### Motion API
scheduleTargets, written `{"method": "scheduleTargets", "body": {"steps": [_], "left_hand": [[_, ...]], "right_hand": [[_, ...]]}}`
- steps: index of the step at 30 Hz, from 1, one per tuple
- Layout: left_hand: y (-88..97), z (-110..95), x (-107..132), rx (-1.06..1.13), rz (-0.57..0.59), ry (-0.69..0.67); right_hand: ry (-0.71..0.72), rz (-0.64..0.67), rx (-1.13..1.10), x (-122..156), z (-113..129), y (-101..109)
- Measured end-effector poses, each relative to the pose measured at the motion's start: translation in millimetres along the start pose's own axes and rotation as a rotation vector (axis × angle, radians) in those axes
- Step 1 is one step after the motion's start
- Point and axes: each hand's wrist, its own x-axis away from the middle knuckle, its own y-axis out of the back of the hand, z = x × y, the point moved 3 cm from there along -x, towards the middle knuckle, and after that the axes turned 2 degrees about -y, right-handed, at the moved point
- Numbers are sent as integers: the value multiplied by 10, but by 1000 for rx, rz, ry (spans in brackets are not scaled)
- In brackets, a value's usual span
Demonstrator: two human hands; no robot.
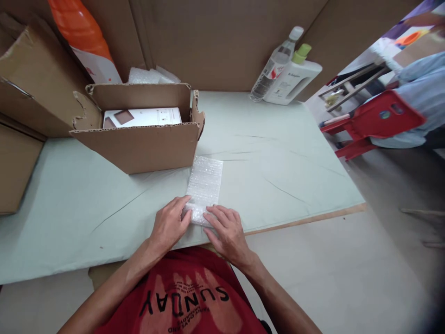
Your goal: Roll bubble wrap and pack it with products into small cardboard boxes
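Observation:
A strip of clear bubble wrap [206, 178] lies on the pale green table covering, its near end rolled or folded over into a thick bundle. At the left end of that bundle is my left hand [171, 221], thumb and fingers closed on it. My right hand [225, 230] grips the right end, fingers bent over the top and thumb on the near side. Whether anything is inside the bundle cannot be seen. Just beyond, to the left, stands an open cardboard box [156, 150] with a white printed box [153, 117] inside.
Cardboard panels surround the table [278, 148]. At the back stand a clear bottle [274, 67], a white jug with a green cap [295, 79] and a large orange bottle [83, 37]. More bubble wrap [148, 75] lies behind the box. A person sits on a red chair [385, 116] at right.

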Motion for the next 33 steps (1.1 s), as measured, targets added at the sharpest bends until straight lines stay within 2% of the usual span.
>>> {"method": "scheduleTargets", "body": {"steps": [4, 7, 11, 16, 19, 22, 25, 29, 33], "left_hand": [[98, -45, 111, 17, -92, -207], [154, -67, 203, 72, -28, -325], [147, -34, 177, 98, 9, -244], [65, 6, -22, 63, -7, -119], [20, 12, -91, 17, -11, -92], [20, 13, -85, 9, -70, -76], [71, -15, -20, 24, -123, -148], [142, -60, 91, 101, -68, -273], [152, -27, 102, 158, -18, -180]], "right_hand": [[-32, 13, -68, -67, -72, -37], [-68, 12, -197, -85, -104, -18], [-143, 18, -259, -87, -138, 11], [-129, -129, -46, -76, -123, 110], [-57, -56, 15, -77, -86, 86], [-19, 41, 53, -116, -88, 9], [-36, 41, 22, -191, -129, -21], [-52, 25, -137, -254, -155, 19], [-110, 87, -241, -227, -140, 48]]}}
